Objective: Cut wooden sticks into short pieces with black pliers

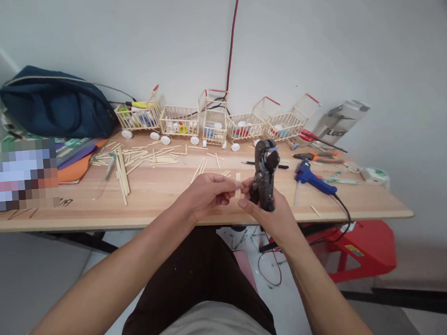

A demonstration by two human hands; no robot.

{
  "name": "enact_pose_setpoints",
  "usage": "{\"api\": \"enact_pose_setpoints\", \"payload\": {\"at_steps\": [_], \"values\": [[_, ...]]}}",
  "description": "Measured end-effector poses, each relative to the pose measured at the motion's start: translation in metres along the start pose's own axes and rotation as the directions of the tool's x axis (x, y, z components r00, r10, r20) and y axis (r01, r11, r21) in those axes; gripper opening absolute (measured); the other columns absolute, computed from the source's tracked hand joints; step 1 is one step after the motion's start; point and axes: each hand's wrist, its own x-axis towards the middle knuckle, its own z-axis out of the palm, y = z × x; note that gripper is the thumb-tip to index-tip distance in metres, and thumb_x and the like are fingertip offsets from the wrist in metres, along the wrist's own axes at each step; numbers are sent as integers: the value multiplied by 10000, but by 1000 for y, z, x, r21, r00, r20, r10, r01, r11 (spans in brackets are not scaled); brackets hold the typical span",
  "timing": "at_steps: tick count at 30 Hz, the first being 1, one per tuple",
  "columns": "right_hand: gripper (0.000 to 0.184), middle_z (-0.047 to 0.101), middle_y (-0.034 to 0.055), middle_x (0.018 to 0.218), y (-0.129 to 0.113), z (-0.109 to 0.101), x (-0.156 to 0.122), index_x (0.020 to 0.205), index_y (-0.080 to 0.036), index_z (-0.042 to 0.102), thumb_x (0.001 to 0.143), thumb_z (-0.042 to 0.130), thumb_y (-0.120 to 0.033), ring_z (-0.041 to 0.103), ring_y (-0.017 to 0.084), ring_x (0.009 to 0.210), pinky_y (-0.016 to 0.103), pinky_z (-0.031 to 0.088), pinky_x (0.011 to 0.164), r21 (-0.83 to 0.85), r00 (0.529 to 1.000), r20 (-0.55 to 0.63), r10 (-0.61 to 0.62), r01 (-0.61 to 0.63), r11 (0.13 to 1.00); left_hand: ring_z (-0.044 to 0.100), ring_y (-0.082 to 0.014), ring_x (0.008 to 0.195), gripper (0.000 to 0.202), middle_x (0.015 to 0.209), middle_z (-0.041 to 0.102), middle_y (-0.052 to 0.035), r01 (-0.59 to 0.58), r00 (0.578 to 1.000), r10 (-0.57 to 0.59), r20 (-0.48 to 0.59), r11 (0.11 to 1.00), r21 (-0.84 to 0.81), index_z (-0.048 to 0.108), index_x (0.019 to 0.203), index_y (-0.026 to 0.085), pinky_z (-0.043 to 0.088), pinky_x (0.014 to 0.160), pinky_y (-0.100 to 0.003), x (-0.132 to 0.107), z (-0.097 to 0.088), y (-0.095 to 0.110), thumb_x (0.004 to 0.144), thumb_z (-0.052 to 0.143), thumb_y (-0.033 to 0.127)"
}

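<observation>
Near the table's front edge, my left hand (212, 191) is closed in a pinch. Whatever lies between its fingertips is too small or hidden to make out. My right hand (269, 213) is wrapped round a black hand cutter (263, 177) with a hooked upper jaw, which stands upright with its head pointing up. The fingertips of both hands nearly meet. Just behind them lie short pale wooden sticks (238, 177). Other sticks (199, 169) are on the tabletop a little farther back.
Several small wooden shopping carts (246, 126) line the wall. A pile of sticks (122, 175) and a navy bag (59, 105) are at left. To the right are a blue glue gun (313, 178), orange-handled pliers (319, 157) and a tape roll (375, 176). A black pen (281, 166) lies behind the cutter.
</observation>
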Motion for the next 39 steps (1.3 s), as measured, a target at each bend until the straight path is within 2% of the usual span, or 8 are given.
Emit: {"api": "enact_pose_setpoints", "payload": {"at_steps": [5, 9, 11, 13, 16, 19, 28, 39], "values": [[391, 624, 10, 842, 5, 6, -2, 1010, -206, 590, 679, 754, -335, 572, 154, 724, 281, 476, 665, -85, 999, -45, 16, -20, 996, 454, -50, 468, 279, 527, 545, 9, 26, 1000, -26, 2, 999, 34, 618, 570, 103, 348, 492, -198, 1, 0, -6, 506, 830, 273], [365, 627, 15, 838, 7, 4, -5, 996, -195, 605, 711, 730, -387, 579, 160, 742, 291, 464, 699, -38, 995, -82, 60, -63, 997, 446, -57, 474, 230, 528, 555, 13, -112, 984, 146, -99, 951, 288, 640, 593, 107, 339, 495, -205, 15, -18, 4, 570, 780, 288], [352, 617, 13, 831, 8, 1, -7, 994, -193, 621, 747, 696, -432, 563, 153, 726, 291, 452, 695, 9, 988, -115, 102, -101, 995, 431, -66, 465, 204, 500, 548, 13, -151, 959, 251, -129, 843, 517, 638, 574, 111, 310, 481, -211, 29, -30, 15, 623, 731, 286], [363, 603, 10, 813, 8, -2, -9, 997, -191, 633, 763, 680, -464, 545, 146, 709, 284, 442, 670, 104, 978, -127, 165, -153, 983, 430, -74, 469, 155, 471, 535, 21, -132, 940, 317, -127, 681, 720, 634, 543, 117, 291, 485, -214, 46, -39, 26, 626, 704, 228], [381, 594, 10, 798, 9, -6, -13, 997, -187, 639, 758, 690, -479, 532, 140, 699, 264, 427, 618, 242, 964, -107, 244, -213, 947, 443, -92, 490, 141, 419, 497, 27, -63, 957, 287, -50, 372, 926, 615, 472, 130, 290, 511, -223, 69, -43, 36, 603, 666, 124], [389, 597, 13, 805, 11, -10, -18, 999, -182, 640, 757, 697, -481, 521, 133, 697, 247, 404, 585, 256, 959, -92, 269, -238, 937, 456, -108, 509, 156, 396, 487, 22, -23, 973, 230, -29, 221, 975, 604, 439, 139, 298, 532, -230, 82, -36, 37, 565, 655, 63], [413, 600, 13, 793, 21, -11, -22, 993, -175, 636, 736, 714, -489, 521, 139, 698, 271, 408, 645, 294, 955, -63, 291, -261, 920, 445, -106, 456, 191, 367, 478, 22, -5, 990, 141, -23, 193, 981, 591, 435, 145, 311, 528, -234, 90, -26, 40, 580, 706, 96], [409, 597, 16, 790, 20, -14, -23, 983, -182, 626, 731, 713, -492, 524, 150, 700, 278, 417, 642, 293, 956, -64, 285, -255, 922, 453, -103, 404, 229, 377, 510, -17, 26, 997, 60, -50, 361, 932, 569, 400, 136, 320, 488, -239, 98, -37, 39, 599, 648, 55]]}}
